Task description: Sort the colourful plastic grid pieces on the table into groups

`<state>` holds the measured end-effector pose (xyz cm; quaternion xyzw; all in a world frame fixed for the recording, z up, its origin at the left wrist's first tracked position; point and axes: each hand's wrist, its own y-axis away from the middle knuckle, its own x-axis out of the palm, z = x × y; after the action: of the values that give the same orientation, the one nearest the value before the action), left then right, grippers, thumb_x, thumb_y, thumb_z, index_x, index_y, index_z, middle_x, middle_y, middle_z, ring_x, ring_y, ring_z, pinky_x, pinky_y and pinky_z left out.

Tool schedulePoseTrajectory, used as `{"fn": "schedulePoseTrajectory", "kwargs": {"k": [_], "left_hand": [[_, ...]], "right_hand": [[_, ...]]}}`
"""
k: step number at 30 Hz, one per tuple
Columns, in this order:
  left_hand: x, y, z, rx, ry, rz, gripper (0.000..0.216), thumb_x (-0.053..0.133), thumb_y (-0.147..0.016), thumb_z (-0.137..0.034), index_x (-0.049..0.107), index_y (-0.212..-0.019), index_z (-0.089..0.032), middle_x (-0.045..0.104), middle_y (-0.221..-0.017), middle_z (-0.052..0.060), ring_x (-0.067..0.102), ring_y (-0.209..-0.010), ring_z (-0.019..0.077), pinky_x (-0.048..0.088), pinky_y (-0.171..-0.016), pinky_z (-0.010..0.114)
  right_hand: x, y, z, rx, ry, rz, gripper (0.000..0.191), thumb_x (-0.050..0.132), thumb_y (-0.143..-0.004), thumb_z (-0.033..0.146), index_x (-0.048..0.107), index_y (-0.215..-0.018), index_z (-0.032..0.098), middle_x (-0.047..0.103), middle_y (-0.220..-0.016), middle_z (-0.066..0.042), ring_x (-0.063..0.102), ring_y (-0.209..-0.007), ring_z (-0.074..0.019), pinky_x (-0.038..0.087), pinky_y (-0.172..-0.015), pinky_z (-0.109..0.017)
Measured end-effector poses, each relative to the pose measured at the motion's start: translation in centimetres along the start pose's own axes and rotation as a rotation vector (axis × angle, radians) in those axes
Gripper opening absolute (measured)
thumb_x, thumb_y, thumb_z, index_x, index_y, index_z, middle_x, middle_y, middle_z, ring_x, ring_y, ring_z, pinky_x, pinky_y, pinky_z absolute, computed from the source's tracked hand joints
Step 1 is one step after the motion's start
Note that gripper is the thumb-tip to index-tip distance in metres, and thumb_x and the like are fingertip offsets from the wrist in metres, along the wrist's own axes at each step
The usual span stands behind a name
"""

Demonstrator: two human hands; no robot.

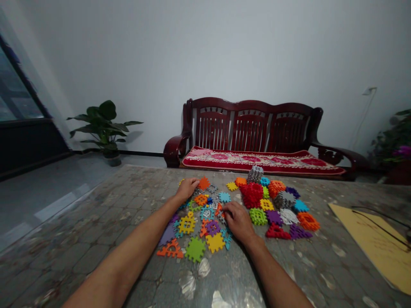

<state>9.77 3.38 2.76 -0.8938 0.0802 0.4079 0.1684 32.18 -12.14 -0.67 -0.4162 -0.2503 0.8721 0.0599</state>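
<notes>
Several flat, toothed plastic building tiles in many colours [205,222] lie scattered on a patterned table [128,214]. To their right stand sorted stacks, among them a red stack [251,194] and a grey one [255,174]. My left hand [186,188] reaches to the far side of the scatter, fingers curled down onto the tiles beside an orange tile [204,183]. My right hand [236,219] rests on the tiles at the scatter's right edge, fingers bent down; what they pinch, if anything, is hidden.
A yellow sheet [379,248] with a dark cable lies on the table's right. Behind the table stands a dark wooden bench [250,128] with a red cushion. A potted plant [104,128] is at the left wall, more plants at far right.
</notes>
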Motion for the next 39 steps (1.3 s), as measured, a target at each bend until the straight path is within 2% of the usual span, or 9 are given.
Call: {"fn": "schedulePoseTrajectory", "kwargs": {"k": [9, 14, 19, 23, 26, 30, 32, 35, 39], "left_hand": [[0.2, 0.5, 0.1, -0.019, 0.104, 0.042, 0.035, 0.045, -0.083, -0.029, 0.074, -0.096, -0.016, 0.076, -0.091, 0.004, 0.067, -0.084, 0.0193, 0.05, -0.076, 0.027], [0.0, 0.6, -0.1, -0.021, 0.116, 0.049, 0.038, 0.045, -0.084, -0.028, 0.074, -0.105, -0.016, 0.076, -0.097, 0.005, 0.067, -0.089, 0.0199, 0.051, -0.082, 0.029], [-0.4, 0.7, -0.1, -0.03, 0.08, 0.059, 0.039, 0.048, -0.085, -0.026, 0.072, -0.114, -0.018, 0.076, -0.108, 0.005, 0.067, -0.096, 0.0198, 0.049, -0.087, 0.029], [-0.7, 1.1, 0.1, -0.021, -0.006, 0.079, 0.041, 0.052, -0.082, -0.023, 0.07, -0.118, -0.018, 0.076, -0.103, 0.005, 0.067, -0.092, 0.0193, 0.05, -0.085, 0.029], [-1.1, 1.8, -0.1, 0.016, -0.077, 0.043, 0.035, 0.055, -0.081, -0.025, 0.072, -0.112, -0.018, 0.075, -0.103, 0.006, 0.065, -0.094, 0.0203, 0.049, -0.084, 0.029], [-1.8, 3.0, -1.4, 0.019, -0.243, 0.018, 0.023, 0.058, -0.083, -0.036, 0.074, -0.087, -0.02, 0.075, -0.094, 0.006, 0.065, -0.089, 0.0216, 0.047, -0.077, 0.029], [-1.9, 3.7, -2.2, 0.01, -0.313, 0.061, 0.025, 0.061, -0.08, -0.043, 0.072, -0.08, -0.021, 0.074, -0.088, 0.006, 0.066, -0.083, 0.0225, 0.046, -0.071, 0.028], [-1.7, 4.5, -3.3, 0.002, -0.36, 0.127, 0.033, 0.069, -0.07, -0.052, 0.071, -0.081, -0.022, 0.074, -0.088, 0.007, 0.067, -0.083, 0.0254, 0.045, -0.068, 0.029], [-1.4, 5.0, -4.4, -0.027, -0.433, 0.207, 0.034, 0.07, -0.068, -0.053, 0.07, -0.082, -0.022, 0.074, -0.089, 0.01, 0.067, -0.088, 0.0306, 0.046, -0.07, 0.032]], "right_hand": [[0.0, 0.0, -0.1, 0.0, -0.008, 0.009, 0.026, 0.051, -0.083, 0.008, 0.069, -0.091, 0.024, 0.067, -0.093, -0.004, 0.061, -0.093, -0.0198, 0.048, -0.086, -0.032], [0.0, 0.0, 0.0, -0.003, 0.003, 0.004, 0.026, 0.051, -0.084, 0.008, 0.07, -0.091, 0.024, 0.068, -0.093, -0.004, 0.061, -0.092, -0.0195, 0.048, -0.086, -0.032], [0.0, 0.0, -0.1, 0.0, 0.003, 0.01, 0.026, 0.051, -0.084, 0.008, 0.069, -0.092, 0.024, 0.068, -0.094, -0.005, 0.061, -0.093, -0.0198, 0.048, -0.086, -0.032], [0.2, 0.0, -0.4, -0.006, -0.009, 0.004, 0.028, 0.05, -0.083, 0.007, 0.069, -0.092, 0.024, 0.068, -0.093, -0.004, 0.061, -0.092, -0.0195, 0.048, -0.085, -0.031], [0.3, 0.0, -0.6, 0.0, -0.018, -0.017, 0.027, 0.05, -0.082, 0.007, 0.069, -0.092, 0.023, 0.068, -0.094, -0.004, 0.061, -0.092, -0.0193, 0.048, -0.085, -0.031], [0.3, 0.0, -0.6, 0.015, -0.026, -0.024, 0.027, 0.05, -0.083, 0.007, 0.069, -0.092, 0.024, 0.068, -0.094, -0.004, 0.062, -0.092, -0.0193, 0.048, -0.085, -0.031], [0.2, 0.0, -0.4, 0.013, -0.021, -0.019, 0.027, 0.05, -0.083, 0.006, 0.07, -0.091, 0.023, 0.068, -0.094, -0.004, 0.062, -0.092, -0.0194, 0.048, -0.085, -0.03], [0.1, 0.0, -0.2, 0.007, -0.017, -0.025, 0.027, 0.051, -0.082, 0.006, 0.07, -0.089, 0.023, 0.068, -0.093, -0.004, 0.062, -0.093, -0.0192, 0.048, -0.086, -0.03], [-0.1, 0.0, 0.0, 0.005, -0.008, -0.026, 0.027, 0.05, -0.084, 0.006, 0.07, -0.09, 0.024, 0.068, -0.094, -0.004, 0.062, -0.093, -0.0195, 0.049, -0.086, -0.031]]}}
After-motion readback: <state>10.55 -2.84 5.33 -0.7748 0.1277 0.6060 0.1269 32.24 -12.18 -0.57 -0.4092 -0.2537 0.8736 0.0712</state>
